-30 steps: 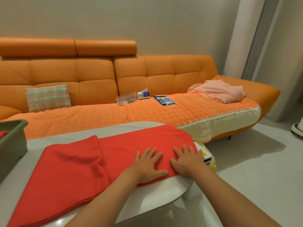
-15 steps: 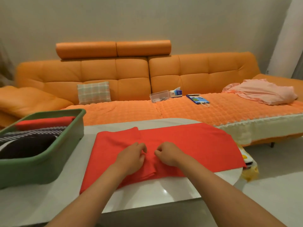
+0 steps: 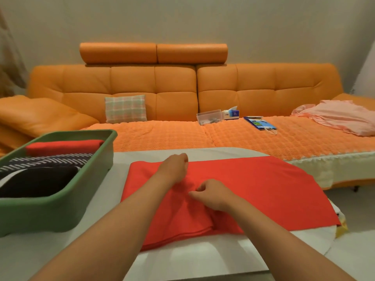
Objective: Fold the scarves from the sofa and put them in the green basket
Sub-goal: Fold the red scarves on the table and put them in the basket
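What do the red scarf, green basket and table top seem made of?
The red scarf: soft matte cloth, woven or knitted; it creases and lies in thin layers. The green basket: probably moulded plastic, dull finish, thick rounded rim. The table top: hard, pale, glossy; it mirrors light, perhaps stone, glass or lacquer.

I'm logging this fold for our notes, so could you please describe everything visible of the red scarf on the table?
The red scarf is plain, matte, soft-looking cloth lying flat on the white table, its left part doubled into layers. The left hand grips its far edge, the right hand pinches the fold nearer the front.
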`<state>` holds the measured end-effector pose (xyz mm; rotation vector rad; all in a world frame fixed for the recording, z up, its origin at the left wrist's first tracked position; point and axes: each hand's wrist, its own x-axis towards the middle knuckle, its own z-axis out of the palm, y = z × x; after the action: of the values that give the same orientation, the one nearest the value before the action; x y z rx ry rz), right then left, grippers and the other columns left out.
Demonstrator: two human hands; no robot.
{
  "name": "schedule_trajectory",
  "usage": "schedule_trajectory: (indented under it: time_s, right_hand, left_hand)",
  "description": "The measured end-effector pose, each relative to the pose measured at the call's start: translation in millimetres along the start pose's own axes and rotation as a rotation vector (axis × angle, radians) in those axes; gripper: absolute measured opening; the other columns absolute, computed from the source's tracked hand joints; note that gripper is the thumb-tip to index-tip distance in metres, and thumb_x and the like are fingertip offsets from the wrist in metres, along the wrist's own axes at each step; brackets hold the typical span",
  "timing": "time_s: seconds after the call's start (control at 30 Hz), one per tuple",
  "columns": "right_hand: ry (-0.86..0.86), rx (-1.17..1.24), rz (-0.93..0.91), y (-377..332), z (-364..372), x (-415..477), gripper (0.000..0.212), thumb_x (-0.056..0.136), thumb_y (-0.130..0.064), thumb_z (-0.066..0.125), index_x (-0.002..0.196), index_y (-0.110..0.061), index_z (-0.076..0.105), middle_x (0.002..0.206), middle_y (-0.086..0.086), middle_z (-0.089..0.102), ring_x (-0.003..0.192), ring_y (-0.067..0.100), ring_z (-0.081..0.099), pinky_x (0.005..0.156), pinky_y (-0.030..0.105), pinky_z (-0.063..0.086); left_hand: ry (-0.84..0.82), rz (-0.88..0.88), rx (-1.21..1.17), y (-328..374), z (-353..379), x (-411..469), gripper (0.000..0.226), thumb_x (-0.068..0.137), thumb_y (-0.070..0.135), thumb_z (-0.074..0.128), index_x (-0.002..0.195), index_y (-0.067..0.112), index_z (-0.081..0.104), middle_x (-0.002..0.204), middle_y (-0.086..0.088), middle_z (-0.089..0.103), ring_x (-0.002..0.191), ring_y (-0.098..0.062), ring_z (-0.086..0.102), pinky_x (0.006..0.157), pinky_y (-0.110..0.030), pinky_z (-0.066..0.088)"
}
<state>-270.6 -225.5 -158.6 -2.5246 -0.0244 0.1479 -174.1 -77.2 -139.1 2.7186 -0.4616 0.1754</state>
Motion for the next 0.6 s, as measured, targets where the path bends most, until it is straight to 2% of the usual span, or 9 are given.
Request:
schedule_trajectory:
  time_s: [0.07, 0.13, 0.23, 0.3, 0.37, 0.43, 0.5, 0.53, 0.6]
  right_hand:
    - [0.004, -0.038, -0.002, 0.6, 2.0, 4.0, 0.041, 0.078, -0.054, 0.063, 0.064, -0.016, 0.062, 0.056, 0.001, 0.060, 0.058, 0.018, 0.058, 0.061, 0.033, 0.050]
    - [0.016, -0.092, -0.001, 0.7, 4.6, 8.0, 0.041, 0.077, -0.054, 0.066, 0.072, -0.014, 0.066, 0.063, 0.001, 0.065, 0.064, 0.019, 0.059, 0.063, 0.034, 0.049]
    - [0.021, -0.106, -0.023, 1.9, 6.5, 12.4, 0.036, 0.074, -0.047, 0.068, 0.065, -0.013, 0.058, 0.057, 0.001, 0.057, 0.058, 0.020, 0.054, 0.060, 0.034, 0.047]
    - [0.018, -0.057, -0.055, 1.7, 6.0, 12.5, 0.032, 0.077, -0.035, 0.067, 0.061, -0.013, 0.050, 0.052, 0.001, 0.051, 0.053, 0.020, 0.050, 0.056, 0.035, 0.046]
    - [0.008, 0.091, -0.065, -2.6, 3.4, 10.7, 0.023, 0.083, -0.027, 0.064, 0.066, -0.016, 0.052, 0.055, 0.003, 0.050, 0.051, 0.019, 0.048, 0.047, 0.034, 0.043]
    - [-0.012, 0.317, -0.034, -11.1, -1.1, 7.1, 0.014, 0.088, -0.024, 0.061, 0.076, -0.019, 0.056, 0.062, 0.002, 0.057, 0.053, 0.019, 0.054, 0.044, 0.025, 0.041]
    - [-0.029, 0.545, -0.006, -20.9, -9.1, 0.9, 0.008, 0.092, -0.022, 0.059, 0.084, -0.020, 0.062, 0.073, 0.006, 0.062, 0.062, 0.018, 0.058, 0.052, 0.025, 0.043]
    - [-0.043, 0.655, 0.007, -24.6, -15.2, -2.7, 0.008, 0.093, -0.021, 0.058, 0.090, -0.018, 0.065, 0.079, 0.008, 0.065, 0.068, 0.018, 0.059, 0.057, 0.027, 0.045]
    - [-0.054, 0.830, 0.056, -22.5, -29.2, -6.8, 0.016, 0.096, -0.017, 0.057, 0.102, -0.011, 0.070, 0.092, 0.015, 0.071, 0.080, 0.023, 0.061, 0.073, 0.039, 0.054]
  left_hand:
    - [-0.055, -0.089, 0.085, 4.0, 9.7, 20.5, 0.040, 0.095, 0.044, 0.051, 0.114, 0.010, 0.062, 0.117, -0.012, 0.066, 0.109, -0.030, 0.060, 0.083, -0.034, 0.047]
    - [-0.128, -0.153, 0.178, 4.9, 21.4, 31.8, 0.055, 0.087, 0.056, 0.055, 0.117, 0.010, 0.062, 0.119, -0.010, 0.065, 0.111, -0.029, 0.060, 0.080, -0.033, 0.045]
    - [-0.138, -0.198, 0.253, 1.0, 34.2, 38.5, 0.047, 0.088, 0.038, 0.055, 0.126, 0.010, 0.056, 0.126, -0.010, 0.062, 0.116, -0.029, 0.059, 0.087, -0.035, 0.048]
    - [-0.087, -0.219, 0.223, 0.0, 31.9, 39.2, 0.039, 0.091, 0.028, 0.049, 0.123, 0.009, 0.058, 0.127, -0.013, 0.062, 0.116, -0.031, 0.059, 0.087, -0.035, 0.048]
    - [-0.011, -0.258, 0.102, 0.6, 18.2, 40.8, 0.037, 0.092, 0.028, 0.046, 0.116, 0.005, 0.063, 0.123, -0.017, 0.064, 0.113, -0.035, 0.060, 0.081, -0.034, 0.046]
    - [0.067, -0.298, -0.039, 3.3, -6.7, 45.1, 0.036, 0.093, 0.026, 0.043, 0.109, 0.002, 0.064, 0.119, -0.022, 0.064, 0.109, -0.038, 0.059, 0.076, -0.033, 0.040]
    - [0.113, -0.297, -0.150, 11.1, -35.2, 50.6, 0.034, 0.092, 0.024, 0.039, 0.101, 0.001, 0.063, 0.109, -0.025, 0.067, 0.099, -0.039, 0.063, 0.076, -0.033, 0.043]
    - [0.115, -0.287, -0.220, 18.9, -47.9, 52.0, 0.033, 0.092, 0.023, 0.038, 0.093, 0.001, 0.063, 0.100, -0.025, 0.069, 0.087, -0.037, 0.067, 0.075, -0.033, 0.048]
    - [0.087, -0.248, -0.362, 39.8, -61.4, 54.2, 0.033, 0.092, 0.019, 0.036, 0.079, 0.003, 0.061, 0.082, -0.021, 0.071, 0.064, -0.032, 0.068, 0.066, -0.032, 0.054]
